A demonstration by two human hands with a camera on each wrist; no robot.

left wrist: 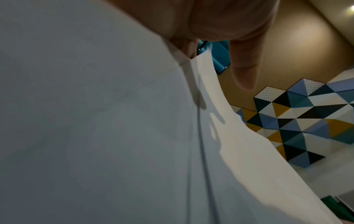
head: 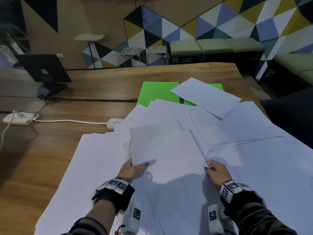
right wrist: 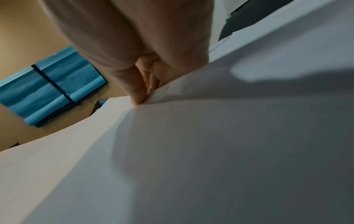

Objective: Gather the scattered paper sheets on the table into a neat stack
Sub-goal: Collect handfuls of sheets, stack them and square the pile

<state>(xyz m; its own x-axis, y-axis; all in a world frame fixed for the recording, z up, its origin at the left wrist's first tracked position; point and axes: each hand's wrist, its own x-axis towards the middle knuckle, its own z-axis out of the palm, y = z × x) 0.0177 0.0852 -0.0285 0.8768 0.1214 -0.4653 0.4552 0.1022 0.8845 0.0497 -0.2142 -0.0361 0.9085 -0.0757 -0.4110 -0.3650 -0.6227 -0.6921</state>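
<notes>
A wooden counter lies under scattered white sheets. Both hands, left hand and right hand, pinch the near corners of a small held bundle (slightly lifted). Loose grips could let sheets fan out or crease.
</notes>
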